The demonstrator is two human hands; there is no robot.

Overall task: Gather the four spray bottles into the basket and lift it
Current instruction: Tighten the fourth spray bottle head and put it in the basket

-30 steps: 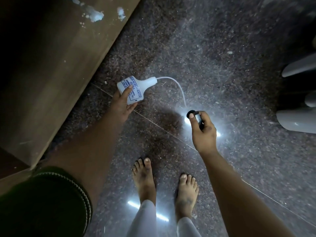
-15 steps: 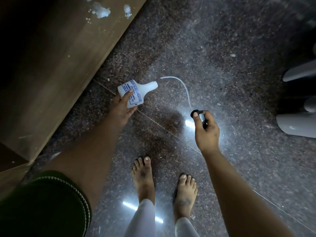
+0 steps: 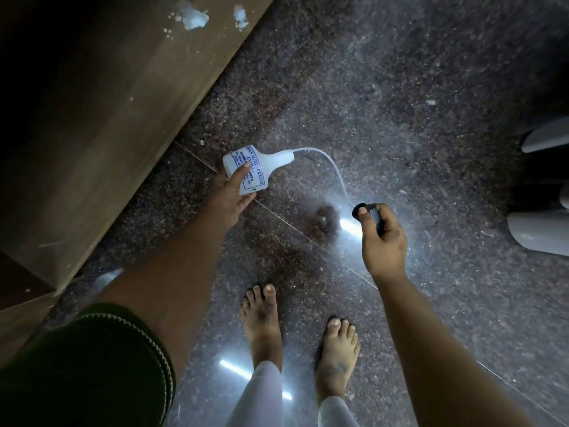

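Dim scene, granite floor [image 3: 400,87]. Left hand [image 3: 229,197] grips white spray bottle [image 3: 249,169] held sideways above floor; blue label print partly covered by fingers [image 3: 240,175], only partly legible. Thin tube [image 3: 331,167] runs from bottle neck to black sprayer head [image 3: 368,212], pinched in right hand [image 3: 381,241]; head mostly hidden. White objects [image 3: 542,229] at right edge cut off, unidentifiable. Wooden panel [image 3: 92,103] left, upper part lost in dark. Bare feet [image 3: 261,322] below.

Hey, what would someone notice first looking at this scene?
At centre, the left hand holds a white plastic spray bottle with blue print, tipped on its side above the dark speckled stone floor. A thin white tube curves from its neck to a black sprayer head gripped in the right hand.
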